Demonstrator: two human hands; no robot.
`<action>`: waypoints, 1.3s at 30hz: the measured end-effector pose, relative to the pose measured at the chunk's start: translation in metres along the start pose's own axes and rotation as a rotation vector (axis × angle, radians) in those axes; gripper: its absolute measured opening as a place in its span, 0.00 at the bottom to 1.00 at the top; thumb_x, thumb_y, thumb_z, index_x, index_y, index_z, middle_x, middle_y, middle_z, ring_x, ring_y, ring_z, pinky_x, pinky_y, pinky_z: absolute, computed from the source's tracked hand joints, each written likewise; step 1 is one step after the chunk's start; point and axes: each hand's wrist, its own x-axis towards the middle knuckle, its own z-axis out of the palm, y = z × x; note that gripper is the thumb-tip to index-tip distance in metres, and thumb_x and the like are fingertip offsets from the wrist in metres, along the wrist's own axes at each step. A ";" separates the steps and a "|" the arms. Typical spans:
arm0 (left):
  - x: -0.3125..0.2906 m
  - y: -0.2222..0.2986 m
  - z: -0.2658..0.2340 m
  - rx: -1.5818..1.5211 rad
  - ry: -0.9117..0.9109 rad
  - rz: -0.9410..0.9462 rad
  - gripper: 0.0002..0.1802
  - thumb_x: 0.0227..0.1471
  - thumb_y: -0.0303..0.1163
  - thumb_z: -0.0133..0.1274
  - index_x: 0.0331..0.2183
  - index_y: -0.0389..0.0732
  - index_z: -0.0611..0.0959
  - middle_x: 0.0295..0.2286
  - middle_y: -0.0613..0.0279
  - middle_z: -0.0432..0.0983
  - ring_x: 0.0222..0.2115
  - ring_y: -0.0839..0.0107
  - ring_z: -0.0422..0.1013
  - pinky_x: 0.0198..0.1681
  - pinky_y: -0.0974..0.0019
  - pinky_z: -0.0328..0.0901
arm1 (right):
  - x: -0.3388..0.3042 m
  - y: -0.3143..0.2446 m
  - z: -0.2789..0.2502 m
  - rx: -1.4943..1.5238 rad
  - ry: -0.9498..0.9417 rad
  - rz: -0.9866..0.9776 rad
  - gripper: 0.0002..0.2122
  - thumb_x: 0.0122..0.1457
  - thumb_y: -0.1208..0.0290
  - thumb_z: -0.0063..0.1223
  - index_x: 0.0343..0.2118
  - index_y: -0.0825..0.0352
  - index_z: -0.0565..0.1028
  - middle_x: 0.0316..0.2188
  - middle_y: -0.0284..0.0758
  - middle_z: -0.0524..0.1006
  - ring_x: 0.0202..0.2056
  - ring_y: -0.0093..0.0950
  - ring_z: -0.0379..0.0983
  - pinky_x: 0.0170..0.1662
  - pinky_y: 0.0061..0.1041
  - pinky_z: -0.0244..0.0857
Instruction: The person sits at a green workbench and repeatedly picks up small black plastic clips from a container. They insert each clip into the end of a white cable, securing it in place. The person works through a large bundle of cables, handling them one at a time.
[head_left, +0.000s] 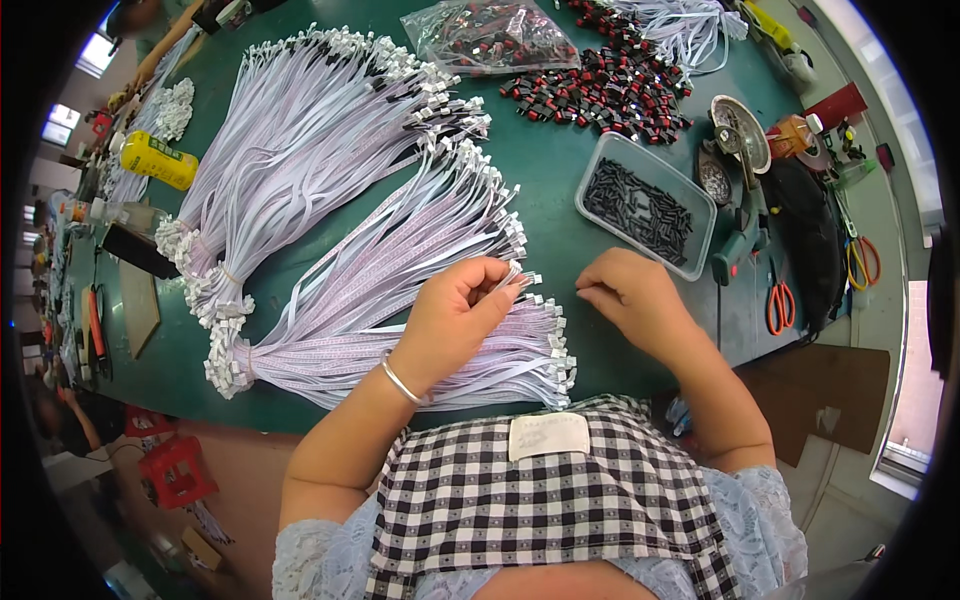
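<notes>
My left hand (448, 318) pinches the small white connector end (514, 270) of one flat white cable, above a fanned bundle of such cables (370, 262). My right hand (632, 296) is held a short way to the right, thumb and fingertips pressed together. Anything between those fingertips is too small to make out. Just beyond it stands a clear plastic tub (682, 178) with many short black tube-like pieces (635, 212) inside. Another cable bundle (280, 150) lies farther left, its white connectors gathered at the near-left end.
Small black-and-red parts (600, 95) are heaped at the back, beside a clear bag (490, 38) of similar ones. A metal dish (740, 135), a green tool (742, 245) and orange-handled scissors (780, 305) lie on the right. A yellow bottle (158, 160) lies at left.
</notes>
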 end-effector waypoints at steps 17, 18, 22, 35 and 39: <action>0.002 -0.011 -0.001 0.059 0.000 0.051 0.08 0.54 0.22 0.51 0.38 0.34 0.78 0.30 0.70 0.74 0.27 0.87 0.65 0.30 0.81 0.60 | 0.013 -0.019 0.035 1.024 0.128 0.249 0.06 0.55 0.79 0.55 0.36 0.71 0.75 0.27 0.31 0.76 0.28 0.17 0.72 0.33 0.16 0.68; 0.002 -0.011 -0.001 0.068 -0.001 0.050 0.08 0.54 0.22 0.51 0.38 0.34 0.78 0.31 0.69 0.74 0.28 0.87 0.65 0.31 0.81 0.60 | 0.014 -0.019 0.035 1.023 0.129 0.247 0.06 0.55 0.79 0.55 0.36 0.72 0.75 0.27 0.31 0.76 0.28 0.17 0.72 0.33 0.16 0.68; 0.002 -0.016 -0.002 0.118 -0.002 0.104 0.08 0.54 0.22 0.51 0.38 0.34 0.77 0.31 0.69 0.74 0.30 0.86 0.66 0.33 0.80 0.62 | 0.014 -0.022 0.035 0.983 0.136 0.259 0.06 0.55 0.79 0.56 0.36 0.72 0.75 0.27 0.31 0.76 0.28 0.17 0.72 0.33 0.16 0.68; 0.002 -0.016 -0.002 0.196 -0.007 0.115 0.08 0.54 0.21 0.51 0.38 0.33 0.76 0.33 0.66 0.74 0.33 0.83 0.68 0.38 0.76 0.64 | 0.012 -0.020 0.038 0.985 0.150 0.248 0.06 0.54 0.79 0.55 0.35 0.71 0.75 0.28 0.31 0.76 0.28 0.16 0.72 0.32 0.16 0.67; 0.002 -0.016 -0.003 0.211 -0.007 0.122 0.08 0.53 0.21 0.51 0.38 0.33 0.76 0.33 0.66 0.74 0.33 0.82 0.68 0.39 0.76 0.64 | 0.012 -0.019 0.039 0.964 0.144 0.254 0.06 0.54 0.79 0.56 0.35 0.71 0.76 0.28 0.30 0.76 0.28 0.16 0.72 0.32 0.15 0.67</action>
